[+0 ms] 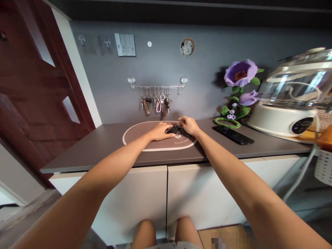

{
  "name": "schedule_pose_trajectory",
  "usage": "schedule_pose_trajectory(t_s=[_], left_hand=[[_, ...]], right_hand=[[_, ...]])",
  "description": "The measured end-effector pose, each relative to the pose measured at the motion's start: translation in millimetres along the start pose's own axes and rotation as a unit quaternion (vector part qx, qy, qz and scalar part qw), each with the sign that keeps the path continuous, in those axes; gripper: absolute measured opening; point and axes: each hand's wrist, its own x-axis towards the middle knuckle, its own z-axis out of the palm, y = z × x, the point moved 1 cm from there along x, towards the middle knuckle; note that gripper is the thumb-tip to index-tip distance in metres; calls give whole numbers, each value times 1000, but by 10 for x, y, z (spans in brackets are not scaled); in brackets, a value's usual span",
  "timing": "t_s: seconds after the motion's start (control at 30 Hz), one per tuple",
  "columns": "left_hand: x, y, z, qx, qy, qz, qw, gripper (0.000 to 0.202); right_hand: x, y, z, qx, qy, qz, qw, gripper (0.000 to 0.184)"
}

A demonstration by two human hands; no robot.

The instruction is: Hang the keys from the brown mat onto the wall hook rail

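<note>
Over an oval brown mat (137,138) with a pale rim, both hands meet at a dark bunch of keys (176,129). My left hand (161,131) grips its black part from the left, thumb and fingers closed around it. From the right, my right hand (188,125) curls its fingers in a pinch at the far side of the bunch; what lies between those fingertips is hidden. Above the mat, several key sets (157,102) hang from hooks on a clear rail (158,86) fixed to the grey wall.
On the counter (103,141) to the right lie a black phone (233,135) and a purple knitted flower (241,74) in a green ring base. Beyond stands a white appliance (282,117) with a clear cover. White cabinet doors (132,197) front the counter; a red-brown door (33,86) is at left.
</note>
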Motion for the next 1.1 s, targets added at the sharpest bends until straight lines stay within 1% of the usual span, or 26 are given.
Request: schedule_pose_trajectory(t_s=[0.17,0.33,0.4,0.5,0.57,0.67,0.73,0.8,0.83,0.9,0.97,1.1], left_hand=[[30,-60,64,23,-13,12,1000,43],[9,-62,41,30,-7,53,998,32],[3,-65,27,21,-4,55,998,29],[6,-77,13,9,7,28,1000,28],[13,-90,8,-1,27,1,1000,29],[25,-128,12,-27,69,-51,996,30],[34,-170,30,-70,93,-97,989,30],[41,-215,56,-164,111,-145,969,30],[43,-233,69,-228,119,-163,952,30],[46,-253,84,-354,134,-186,907,29],[46,-252,77,-446,150,-201,859,28],[45,-226,15,-555,182,-235,777,26]], right_hand=[[-7,14,36,-27,-11,0,1000,22],[-11,3,48,-33,-21,8,999,21],[-9,-2,52,-32,-22,3,999,21],[-8,-7,58,-26,-23,-3,999,20],[-7,-8,62,-23,-22,-2,999,20],[-2,-16,65,-26,-24,0,999,22],[2,-29,66,-37,-28,-1,999,23],[3,-45,65,-50,-31,-4,998,23],[2,-54,64,-56,-34,-6,998,23],[-2,-70,61,-61,-40,-9,997,24],[-7,-83,60,-62,-46,-9,997,24],[-8,-99,60,-58,-45,-12,997,24]])
